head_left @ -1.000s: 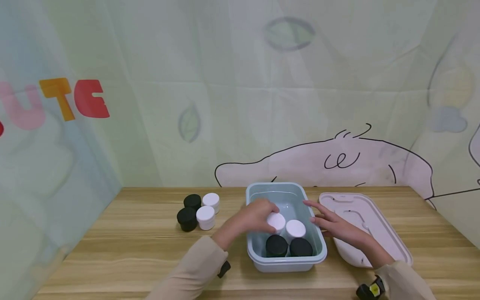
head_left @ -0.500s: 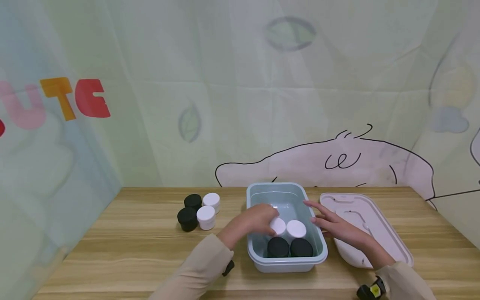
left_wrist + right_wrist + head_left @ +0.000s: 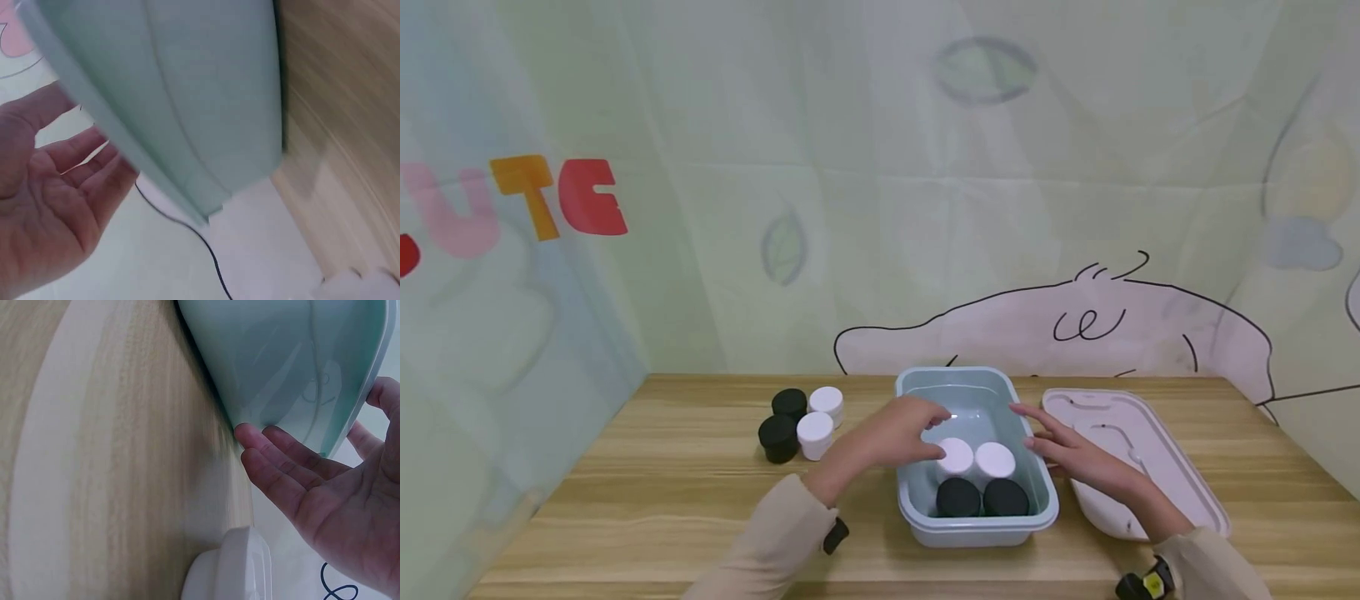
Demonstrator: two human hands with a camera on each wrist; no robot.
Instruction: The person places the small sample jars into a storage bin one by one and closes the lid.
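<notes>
A light blue rectangular tub [image 3: 977, 525] stands on the wooden table. In its near half sit two white-lidded jars, left [image 3: 957, 457] and right [image 3: 996, 460], with a black-lidded jar [image 3: 958, 498] and another black jar [image 3: 1006, 498] in front of them. My left hand [image 3: 898, 433] reaches over the tub's left rim, thumb and fingers spread apart right beside the left white jar. Nothing is in its grasp. My right hand [image 3: 1078, 454] lies along the tub's right side; in the right wrist view its extended fingers [image 3: 281, 462] rest at the outer wall [image 3: 269, 362].
Left of the tub, two black jars [image 3: 778, 438] and two white jars [image 3: 815, 435] stand in a close group. A pale pink lid [image 3: 1120, 412] lies to the right, partly under my right forearm. A printed cloth backdrop [image 3: 880, 208] rises behind the table.
My left hand has set the left white jar down closer to the black ones, let go of it and drawn back leftward. The right hand stays at the tub's side.
</notes>
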